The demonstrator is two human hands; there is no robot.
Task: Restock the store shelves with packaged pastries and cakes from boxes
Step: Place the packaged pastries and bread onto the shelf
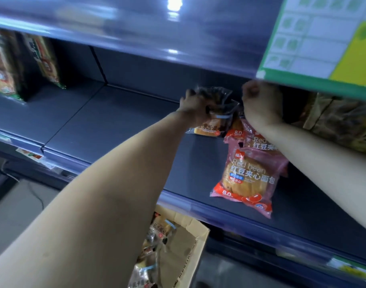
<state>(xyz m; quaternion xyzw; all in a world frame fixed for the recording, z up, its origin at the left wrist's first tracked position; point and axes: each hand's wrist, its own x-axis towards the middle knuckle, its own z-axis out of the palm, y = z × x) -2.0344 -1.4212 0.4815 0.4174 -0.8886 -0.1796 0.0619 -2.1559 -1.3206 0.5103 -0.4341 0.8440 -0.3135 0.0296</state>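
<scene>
My left hand (195, 110) is closed on the top of a clear-wrapped layered bread pack (214, 121) that stands on the dark grey shelf (107, 129), toward the back. My right hand (261, 102) is a closed fist just right of it, over the rearmost of the pink red bean bread packs (259, 140); whether it grips anything is hidden. Another red bean bread pack (249, 181) lies flat nearer the shelf's front edge. Below the shelf an open cardboard box (190, 246) holds several more clear-wrapped bread packs.
The shelf above (136, 38) overhangs my hands, with a green and yellow price sign (323, 40) at its right. Tall snack packs (5, 65) stand at the far left of the shelf. Brown-wrapped packs (340, 119) fill the right end.
</scene>
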